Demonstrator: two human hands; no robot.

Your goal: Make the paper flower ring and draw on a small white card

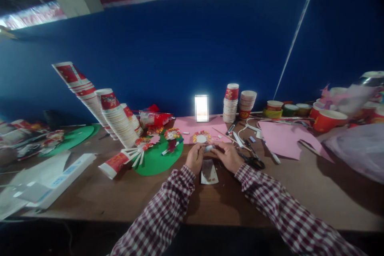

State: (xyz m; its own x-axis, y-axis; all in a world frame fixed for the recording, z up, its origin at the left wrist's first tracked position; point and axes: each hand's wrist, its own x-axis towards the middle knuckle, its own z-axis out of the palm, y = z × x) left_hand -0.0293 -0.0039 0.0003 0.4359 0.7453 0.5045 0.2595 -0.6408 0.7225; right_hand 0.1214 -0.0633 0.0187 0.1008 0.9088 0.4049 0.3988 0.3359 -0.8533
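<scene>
My left hand (195, 158) and my right hand (228, 157) meet over the middle of the table. Their fingertips pinch a small whitish piece (209, 148) from both sides; its kind is too small and blurred to tell. Under the hands lies a white card (209, 177) with small brownish bits on it. Just beyond, a ring of yellow and red pieces (201, 137) with a pale centre rests on a pink sheet (187, 125). Black-handled scissors (255, 163) lie right of my right hand. A green round sheet (147, 168) is left of my left hand.
Leaning stacks of paper cups (118, 122) stand at left, behind a cut cup (114, 165) lying on its side. A white power strip (64, 180) lies nearer left. More cup stacks (230, 104), a lit screen (201, 108), a cut pink sheet (282, 140) and a plastic bag (360, 150) are around.
</scene>
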